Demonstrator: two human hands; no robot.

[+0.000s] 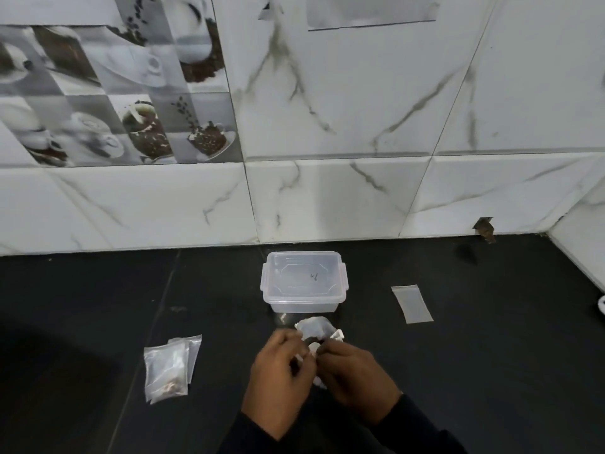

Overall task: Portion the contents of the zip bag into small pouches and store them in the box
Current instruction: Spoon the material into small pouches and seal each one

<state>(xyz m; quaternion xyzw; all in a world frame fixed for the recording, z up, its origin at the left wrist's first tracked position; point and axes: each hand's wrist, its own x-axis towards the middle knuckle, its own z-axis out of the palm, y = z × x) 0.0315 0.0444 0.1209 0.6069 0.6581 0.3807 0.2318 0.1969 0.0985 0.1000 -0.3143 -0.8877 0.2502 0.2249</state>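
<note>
A clear plastic box (304, 281) with its lid on stands on the black counter near the wall. Just in front of it, my left hand (281, 371) and my right hand (357, 378) both pinch a crumpled clear zip bag (316, 329) with a little dark content inside. A stack of small clear pouches (168, 368) lies flat to the left, the top one holding some brown bits at its bottom. One empty small pouch (412, 304) lies to the right of the box.
The black counter (98, 306) ends at a white marble-tiled wall (327, 198) behind the box. A side wall closes the right corner. A white object (601, 304) peeks in at the right edge. A chipped hole (484, 229) shows at the wall's base.
</note>
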